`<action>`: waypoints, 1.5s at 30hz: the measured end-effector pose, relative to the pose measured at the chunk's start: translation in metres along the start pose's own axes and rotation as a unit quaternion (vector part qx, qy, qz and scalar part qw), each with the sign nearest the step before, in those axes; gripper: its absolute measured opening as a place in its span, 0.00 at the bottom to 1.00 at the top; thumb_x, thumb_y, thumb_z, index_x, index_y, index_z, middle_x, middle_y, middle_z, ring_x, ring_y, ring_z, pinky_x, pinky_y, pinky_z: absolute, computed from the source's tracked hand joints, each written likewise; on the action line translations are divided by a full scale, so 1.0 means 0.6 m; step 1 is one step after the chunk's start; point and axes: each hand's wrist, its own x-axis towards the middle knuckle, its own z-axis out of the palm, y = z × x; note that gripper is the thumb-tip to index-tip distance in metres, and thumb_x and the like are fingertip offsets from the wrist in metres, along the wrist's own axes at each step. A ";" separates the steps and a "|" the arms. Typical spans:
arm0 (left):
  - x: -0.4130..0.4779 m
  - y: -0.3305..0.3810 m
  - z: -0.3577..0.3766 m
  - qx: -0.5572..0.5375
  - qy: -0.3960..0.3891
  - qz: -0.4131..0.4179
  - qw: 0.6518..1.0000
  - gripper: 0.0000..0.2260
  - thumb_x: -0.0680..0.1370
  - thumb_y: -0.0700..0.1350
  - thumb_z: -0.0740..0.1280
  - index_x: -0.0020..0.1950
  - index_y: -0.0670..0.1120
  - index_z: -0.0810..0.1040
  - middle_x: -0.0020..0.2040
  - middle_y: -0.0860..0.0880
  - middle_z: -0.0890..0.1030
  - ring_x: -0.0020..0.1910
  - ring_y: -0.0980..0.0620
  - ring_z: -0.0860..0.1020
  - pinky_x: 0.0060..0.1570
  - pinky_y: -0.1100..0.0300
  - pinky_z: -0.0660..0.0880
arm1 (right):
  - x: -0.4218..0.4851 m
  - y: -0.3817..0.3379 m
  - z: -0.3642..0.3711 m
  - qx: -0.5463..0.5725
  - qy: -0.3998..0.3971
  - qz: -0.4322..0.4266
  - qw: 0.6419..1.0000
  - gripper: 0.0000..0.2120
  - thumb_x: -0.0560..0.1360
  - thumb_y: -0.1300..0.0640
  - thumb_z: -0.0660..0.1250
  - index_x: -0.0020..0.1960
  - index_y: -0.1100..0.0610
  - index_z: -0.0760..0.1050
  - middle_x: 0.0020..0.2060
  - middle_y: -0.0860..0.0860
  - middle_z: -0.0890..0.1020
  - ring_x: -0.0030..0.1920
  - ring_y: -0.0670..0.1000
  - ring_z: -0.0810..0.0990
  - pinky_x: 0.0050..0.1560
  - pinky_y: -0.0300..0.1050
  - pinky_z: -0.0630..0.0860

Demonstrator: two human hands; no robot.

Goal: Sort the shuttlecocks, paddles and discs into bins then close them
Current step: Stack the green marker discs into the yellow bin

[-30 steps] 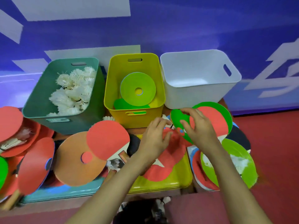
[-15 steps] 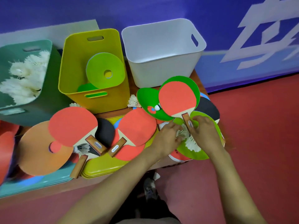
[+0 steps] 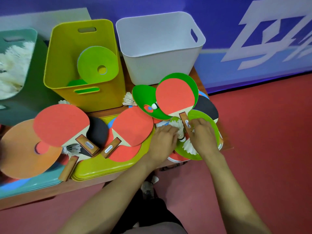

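Observation:
My left hand (image 3: 163, 142) is closed on the feathers of a white shuttlecock (image 3: 179, 130) that lies on a light green disc (image 3: 205, 119) at the right of the table. My right hand (image 3: 203, 137) grips the wooden handle of a red paddle (image 3: 175, 97). That paddle rests on a dark green disc (image 3: 145, 98) with a second shuttlecock (image 3: 154, 106) on it. The white bin (image 3: 160, 48) holds nothing. The yellow bin (image 3: 67, 65) holds green discs (image 3: 97, 65). The green bin (image 3: 33, 92) holds white shuttlecocks (image 3: 11, 65).
More red paddles (image 3: 133, 125) (image 3: 60, 124), a black paddle (image 3: 98, 130) and an orange disc (image 3: 22, 149) lie over a yellow lid (image 3: 104, 168) and a teal lid (image 3: 25, 184). A shuttlecock (image 3: 129, 99) sits by the yellow bin. Others lie on the red floor (image 3: 148, 184).
The view has swung right. Both hands came down from the dark green disc to the near-right pile: the left closed on the shuttlecock, the right on the paddle handle.

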 end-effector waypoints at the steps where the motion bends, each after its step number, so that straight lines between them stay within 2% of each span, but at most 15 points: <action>1: -0.005 -0.003 -0.002 -0.003 0.013 0.010 1.000 0.10 0.75 0.46 0.59 0.44 0.44 0.79 0.37 0.47 0.80 0.38 0.44 0.78 0.42 0.56 0.68 | 0.002 -0.006 -0.001 0.013 -0.008 -0.017 1.000 0.12 0.74 0.64 0.64 0.56 0.61 0.77 0.51 0.58 0.77 0.53 0.62 0.73 0.51 0.52 0.70; 3: -0.010 -0.010 -0.005 -0.010 0.023 0.018 1.000 0.11 0.75 0.45 0.58 0.45 0.44 0.79 0.38 0.46 0.80 0.37 0.43 0.78 0.42 0.57 0.66 | 0.005 -0.019 -0.005 0.048 -0.055 -0.079 0.994 0.19 0.70 0.66 0.66 0.61 0.60 0.74 0.55 0.57 0.76 0.57 0.59 0.71 0.56 0.49 0.68; 5: -0.014 -0.018 -0.010 -0.012 0.031 0.012 0.999 0.10 0.76 0.44 0.58 0.44 0.44 0.79 0.37 0.46 0.80 0.37 0.43 0.78 0.42 0.58 0.65 | 0.008 -0.031 -0.009 0.068 -0.097 -0.134 0.984 0.25 0.70 0.64 0.69 0.66 0.58 0.70 0.59 0.55 0.74 0.62 0.57 0.68 0.61 0.43 0.63; 7: -0.019 -0.028 -0.021 -0.013 0.043 0.006 0.999 0.09 0.76 0.44 0.59 0.43 0.45 0.78 0.37 0.47 0.79 0.37 0.44 0.77 0.42 0.59 0.64 | 0.012 -0.043 -0.008 0.089 -0.115 -0.154 0.977 0.29 0.70 0.64 0.69 0.70 0.56 0.67 0.60 0.54 0.73 0.63 0.54 0.67 0.61 0.40 0.62; 9: -0.022 -0.042 -0.033 -0.023 0.049 -0.004 0.999 0.10 0.76 0.46 0.58 0.43 0.45 0.78 0.37 0.47 0.79 0.38 0.44 0.77 0.42 0.59 0.63 | 0.019 -0.054 -0.001 0.095 -0.101 -0.161 0.977 0.26 0.70 0.66 0.68 0.67 0.54 0.69 0.60 0.52 0.74 0.61 0.55 0.69 0.61 0.45 0.68; 11: -0.020 -0.055 -0.041 -0.032 0.045 -0.015 0.998 0.13 0.77 0.49 0.57 0.45 0.44 0.78 0.40 0.46 0.80 0.41 0.44 0.77 0.42 0.59 0.64 | 0.025 -0.062 0.006 0.080 -0.079 -0.167 0.980 0.17 0.71 0.65 0.67 0.59 0.54 0.73 0.57 0.50 0.75 0.56 0.56 0.71 0.54 0.52 0.72; 14: -0.016 -0.066 -0.040 -0.056 0.040 -0.022 0.997 0.15 0.78 0.51 0.55 0.47 0.43 0.78 0.42 0.47 0.79 0.44 0.46 0.74 0.41 0.58 0.67 | 0.032 -0.069 0.011 0.072 -0.068 -0.158 0.983 0.10 0.71 0.65 0.67 0.51 0.55 0.74 0.51 0.50 0.75 0.51 0.57 0.72 0.48 0.52 0.72; 17: -0.015 -0.075 -0.033 -0.078 0.040 -0.014 0.996 0.12 0.77 0.50 0.58 0.46 0.44 0.77 0.43 0.48 0.78 0.45 0.47 0.74 0.42 0.56 0.70 | 0.037 -0.069 0.014 0.067 -0.065 -0.163 0.982 0.10 0.70 0.65 0.67 0.49 0.56 0.74 0.50 0.51 0.76 0.50 0.58 0.73 0.49 0.52 0.71; 21: -0.015 -0.087 -0.028 -0.105 0.065 -0.008 0.992 0.12 0.76 0.50 0.61 0.46 0.44 0.79 0.42 0.49 0.79 0.45 0.50 0.73 0.44 0.59 0.69 | 0.039 -0.077 0.013 0.069 -0.080 -0.169 0.980 0.08 0.71 0.65 0.67 0.50 0.58 0.75 0.52 0.52 0.76 0.51 0.57 0.74 0.51 0.50 0.70; 25: -0.026 -0.089 -0.037 -0.119 0.100 0.012 0.988 0.11 0.78 0.49 0.62 0.47 0.43 0.80 0.42 0.48 0.80 0.45 0.51 0.73 0.46 0.60 0.70 | 0.041 -0.088 0.006 0.076 -0.092 -0.181 0.976 0.08 0.73 0.65 0.67 0.51 0.58 0.75 0.55 0.51 0.75 0.52 0.54 0.75 0.49 0.45 0.69; 30: -0.035 -0.100 -0.040 -0.096 0.115 -0.007 0.989 0.10 0.78 0.48 0.62 0.48 0.44 0.79 0.43 0.49 0.80 0.46 0.49 0.74 0.47 0.55 0.71 | 0.037 -0.093 0.012 0.125 -0.070 -0.200 0.969 0.10 0.72 0.65 0.67 0.52 0.57 0.76 0.55 0.51 0.75 0.51 0.52 0.76 0.52 0.50 0.73; 36: -0.075 -0.087 -0.056 -0.086 0.155 0.006 0.984 0.08 0.78 0.45 0.63 0.48 0.43 0.78 0.42 0.49 0.79 0.44 0.50 0.73 0.46 0.62 0.68 | 0.008 -0.098 0.014 0.159 -0.043 -0.247 0.955 0.17 0.72 0.66 0.67 0.60 0.57 0.76 0.59 0.51 0.75 0.59 0.50 0.74 0.59 0.41 0.70; 40: -0.120 -0.059 -0.057 -0.078 0.180 -0.004 0.981 0.06 0.78 0.43 0.64 0.47 0.43 0.78 0.41 0.49 0.79 0.43 0.50 0.73 0.45 0.63 0.67 | -0.030 -0.092 0.006 0.185 -0.064 -0.259 0.946 0.19 0.73 0.65 0.66 0.64 0.57 0.74 0.62 0.51 0.74 0.63 0.49 0.71 0.64 0.37 0.65; 43: -0.169 -0.034 -0.049 -0.072 0.188 -0.022 0.979 0.04 0.77 0.42 0.66 0.47 0.43 0.79 0.42 0.49 0.79 0.43 0.50 0.74 0.46 0.64 0.67 | -0.071 -0.079 0.001 0.200 -0.057 -0.271 0.940 0.19 0.74 0.63 0.66 0.64 0.58 0.74 0.60 0.53 0.75 0.61 0.49 0.72 0.63 0.33 0.63; 45: -0.210 -0.017 -0.039 -0.069 0.205 -0.042 0.975 0.05 0.78 0.43 0.65 0.46 0.42 0.78 0.42 0.49 0.79 0.43 0.49 0.74 0.46 0.60 0.69 | -0.106 -0.070 0.001 0.216 -0.053 -0.284 0.933 0.17 0.73 0.63 0.66 0.63 0.58 0.74 0.58 0.52 0.76 0.58 0.49 0.74 0.62 0.36 0.66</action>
